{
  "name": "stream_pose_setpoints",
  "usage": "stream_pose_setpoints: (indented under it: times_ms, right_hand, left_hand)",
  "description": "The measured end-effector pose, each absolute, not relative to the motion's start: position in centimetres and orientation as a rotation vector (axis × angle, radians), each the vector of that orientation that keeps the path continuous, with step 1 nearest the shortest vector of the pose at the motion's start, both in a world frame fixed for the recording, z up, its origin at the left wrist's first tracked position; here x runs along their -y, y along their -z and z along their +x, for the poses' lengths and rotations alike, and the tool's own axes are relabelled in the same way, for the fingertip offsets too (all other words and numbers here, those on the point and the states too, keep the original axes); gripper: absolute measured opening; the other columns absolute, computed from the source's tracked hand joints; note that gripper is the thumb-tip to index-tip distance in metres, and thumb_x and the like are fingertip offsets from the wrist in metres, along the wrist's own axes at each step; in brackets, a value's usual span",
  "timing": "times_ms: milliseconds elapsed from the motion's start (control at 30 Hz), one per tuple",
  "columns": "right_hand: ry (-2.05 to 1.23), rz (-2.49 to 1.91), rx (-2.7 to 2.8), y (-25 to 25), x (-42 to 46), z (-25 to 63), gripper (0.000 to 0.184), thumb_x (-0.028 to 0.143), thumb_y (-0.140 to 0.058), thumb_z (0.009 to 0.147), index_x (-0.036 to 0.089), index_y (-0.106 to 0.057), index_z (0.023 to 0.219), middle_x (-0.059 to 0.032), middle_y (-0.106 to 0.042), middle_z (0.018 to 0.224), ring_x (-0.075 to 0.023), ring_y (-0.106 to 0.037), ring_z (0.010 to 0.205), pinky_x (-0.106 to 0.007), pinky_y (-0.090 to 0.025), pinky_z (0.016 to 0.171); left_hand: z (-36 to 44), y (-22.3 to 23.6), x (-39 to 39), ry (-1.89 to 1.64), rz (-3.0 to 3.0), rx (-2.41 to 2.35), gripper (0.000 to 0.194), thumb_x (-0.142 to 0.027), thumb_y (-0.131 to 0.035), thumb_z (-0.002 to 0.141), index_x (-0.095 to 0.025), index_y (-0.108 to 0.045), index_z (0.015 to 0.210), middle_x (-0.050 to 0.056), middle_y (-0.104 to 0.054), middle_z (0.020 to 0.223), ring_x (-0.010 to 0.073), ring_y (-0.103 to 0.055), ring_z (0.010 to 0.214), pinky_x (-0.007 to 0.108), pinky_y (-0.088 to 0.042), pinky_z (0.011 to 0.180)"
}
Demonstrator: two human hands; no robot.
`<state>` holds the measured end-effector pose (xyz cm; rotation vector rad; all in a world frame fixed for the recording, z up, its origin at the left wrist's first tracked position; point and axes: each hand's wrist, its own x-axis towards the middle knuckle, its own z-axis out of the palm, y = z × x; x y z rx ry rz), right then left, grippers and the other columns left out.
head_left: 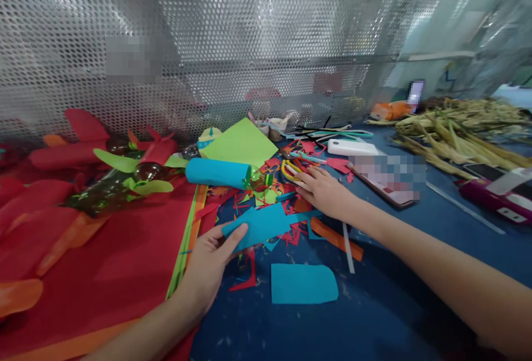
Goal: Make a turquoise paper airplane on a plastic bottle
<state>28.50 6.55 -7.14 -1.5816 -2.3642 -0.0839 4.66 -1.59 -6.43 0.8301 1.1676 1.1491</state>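
My left hand (214, 256) pinches a blue felt-like sheet piece (264, 225) between thumb and fingers, just above the table. My right hand (322, 189) reaches over the scraps with its fingers stretched out. Its fingertips are at the yellow handles of a pair of scissors (286, 168), whose blades I cannot make out clearly. A second blue cut piece (304, 283), rounded at its right end, lies flat in front. Behind my left hand lies a green plastic bottle (261, 179) with a blue wrap (218, 173) around its body.
Red sheets (137, 261) cover the left side, with a propeller-like bottle model (153, 170) behind them. A lime sheet (243, 142) lies near the perforated metal wall (266, 45). On the right are a phone (384, 181), a white case (351, 147), dried husks (453, 134) and a purple object (494, 197).
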Motion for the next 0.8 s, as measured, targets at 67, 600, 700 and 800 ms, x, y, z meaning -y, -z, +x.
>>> stream_pose_setpoints:
  times_ms: [67,600,700,800]
  right_hand:
    - [0.078,-1.66,2.335,7.1,-6.7,28.4,0.028,0.027,-0.049,0.091,0.01,-0.059,0.11,-0.0208,-0.065,0.108,-0.0332,-0.055,0.107,-0.045,-0.04,0.093]
    - [-0.663,-1.445,1.522,4.8,-6.6,30.5,0.033,0.038,-0.02,0.097,0.022,-0.048,0.093,-0.0059,-0.064,0.093,-0.0173,-0.064,0.082,-0.032,-0.049,0.076]
    - [-0.821,-1.241,1.47,4.6,-5.7,29.6,0.036,0.046,-0.017,0.096,0.024,-0.046,0.096,-0.0045,-0.063,0.096,-0.0152,-0.064,0.08,-0.032,-0.05,0.075]
    - [-0.928,-1.09,1.489,4.6,-4.4,28.3,0.038,0.058,-0.033,0.09,0.024,-0.051,0.087,-0.0035,-0.063,0.093,-0.0173,-0.062,0.086,-0.034,-0.048,0.081]
  left_hand:
    - [4.6,6.5,1.5,-1.142,0.847,-1.169,0.032,-0.038,-0.085,0.056,-0.017,-0.076,0.078,0.005,-0.077,0.076,0.0203,-0.071,0.067,0.029,-0.059,0.068]
    - [5.3,6.0,0.9,-1.22,0.72,-1.286,0.042,-0.033,-0.091,0.032,-0.016,-0.076,0.068,0.003,-0.076,0.069,0.0189,-0.07,0.06,0.02,-0.06,0.054]
    - [5.3,6.1,0.6,-1.259,0.676,-1.291,0.032,-0.021,-0.089,0.036,-0.017,-0.076,0.065,0.003,-0.076,0.068,0.0187,-0.069,0.057,0.019,-0.059,0.049]
    - [5.1,6.2,0.4,-1.302,0.632,-1.285,0.019,-0.012,-0.083,0.045,-0.017,-0.074,0.061,0.002,-0.076,0.066,0.017,-0.068,0.053,0.019,-0.058,0.047]
